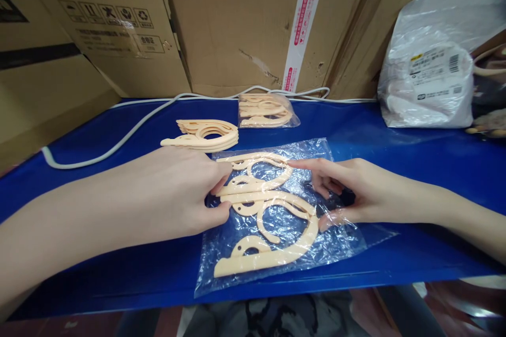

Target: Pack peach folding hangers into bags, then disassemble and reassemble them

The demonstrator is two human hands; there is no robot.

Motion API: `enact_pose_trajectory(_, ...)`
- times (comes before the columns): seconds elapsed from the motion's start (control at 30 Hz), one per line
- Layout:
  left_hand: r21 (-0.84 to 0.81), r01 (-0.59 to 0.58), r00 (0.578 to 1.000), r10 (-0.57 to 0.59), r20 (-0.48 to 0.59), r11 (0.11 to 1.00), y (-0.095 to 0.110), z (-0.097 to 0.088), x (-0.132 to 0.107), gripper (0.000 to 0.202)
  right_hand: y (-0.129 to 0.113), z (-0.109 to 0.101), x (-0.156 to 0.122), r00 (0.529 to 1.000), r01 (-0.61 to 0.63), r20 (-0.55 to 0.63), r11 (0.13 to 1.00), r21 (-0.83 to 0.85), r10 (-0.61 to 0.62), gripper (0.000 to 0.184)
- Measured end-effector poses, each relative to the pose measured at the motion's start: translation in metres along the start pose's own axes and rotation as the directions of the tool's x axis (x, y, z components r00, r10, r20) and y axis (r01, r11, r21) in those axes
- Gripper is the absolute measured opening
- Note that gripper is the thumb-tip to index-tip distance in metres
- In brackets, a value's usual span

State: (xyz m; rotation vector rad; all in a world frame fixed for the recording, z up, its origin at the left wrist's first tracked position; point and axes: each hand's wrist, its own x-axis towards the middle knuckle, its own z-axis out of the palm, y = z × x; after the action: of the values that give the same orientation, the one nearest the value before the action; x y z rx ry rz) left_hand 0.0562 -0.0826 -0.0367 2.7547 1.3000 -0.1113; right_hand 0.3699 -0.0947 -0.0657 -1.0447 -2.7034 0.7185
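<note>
A clear plastic bag (348,239) lies flat with beige plastic folding hangers (290,255) visible in it. The lower hanger is partly unfolded, with its hook showing. My left hand (179,189) holds the hangers' left ends, thumb and index finger a little apart; its other fingers are hidden beneath the hand. On the opposite side, my right hand (351,189) spans the hangers' right ends. Its index fingertip touches the upper hanger and its thumb the lower one, while the remaining fingers curl inward. Behind my left hand lies a stack of loose folded hangers (223,143).
A bagged set of folded hangers (264,110) stands farther back on the blue tabletop (415,179). A white cable (118,146) runs along the back and left. Cardboard boxes (233,31) wall off the rear. A white plastic package (430,73) sits at the right.
</note>
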Motion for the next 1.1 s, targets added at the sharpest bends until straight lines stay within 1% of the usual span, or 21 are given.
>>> enact_pose_trajectory(0.1, 0.016, 0.011, 1.0, -0.011, 0.006, 1.0, 0.001, -0.002, -0.001, 0.038, -0.001, 0.0, 0.0, 1.0, 0.006, -0.006, 1.0, -0.021, -0.006, 0.086)
enact_pose_trajectory(0.33, 0.068, 0.02, 0.997, -0.025, 0.072, 0.998, 0.006, -0.006, -0.002, 0.043, -0.003, 0.001, 0.001, 1.0, 0.008, -0.025, 1.0, -0.028, -0.008, 0.085)
enact_pose_trajectory(0.43, 0.077, 0.0, 0.998, -0.004, 0.055, 0.997, 0.006, -0.005, -0.001, 0.042, -0.003, 0.0, 0.001, 1.0, 0.009, -0.022, 0.999, -0.032, -0.009, 0.084)
enact_pose_trajectory(0.53, 0.084, 0.009, 0.999, -0.012, 0.034, 0.996, 0.006, -0.004, -0.001, 0.04, -0.004, 0.0, 0.001, 1.0, 0.009, -0.018, 0.999, -0.05, -0.01, 0.084)
enact_pose_trajectory(0.73, 0.018, -0.003, 1.0, 0.003, 0.027, 1.0, 0.001, -0.002, 0.0, 0.042, -0.008, 0.004, 0.001, 0.998, 0.028, -0.047, 0.994, -0.106, -0.033, 0.092)
enact_pose_trajectory(0.87, 0.022, -0.006, 1.0, 0.005, 0.028, 1.0, 0.0, -0.002, 0.001, 0.045, -0.009, 0.006, 0.001, 0.997, 0.041, -0.059, 0.991, -0.13, -0.049, 0.089)
enact_pose_trajectory(1.0, 0.012, 0.021, 1.0, -0.021, -0.005, 1.0, 0.0, -0.005, -0.005, 0.055, -0.008, 0.006, 0.001, 0.997, 0.038, -0.06, 0.99, -0.138, -0.047, 0.086)
enact_pose_trajectory(1.03, -0.005, 0.01, 1.0, -0.01, 0.003, 1.0, 0.001, -0.006, -0.008, 0.056, -0.008, 0.006, 0.001, 0.997, 0.039, -0.061, 0.989, -0.14, -0.048, 0.086)
enact_pose_trajectory(1.1, -0.044, -0.025, 0.998, 0.028, 0.056, 0.999, 0.005, -0.005, -0.013, 0.055, -0.008, 0.006, 0.0, 0.997, 0.044, -0.064, 0.989, -0.142, -0.054, 0.087)
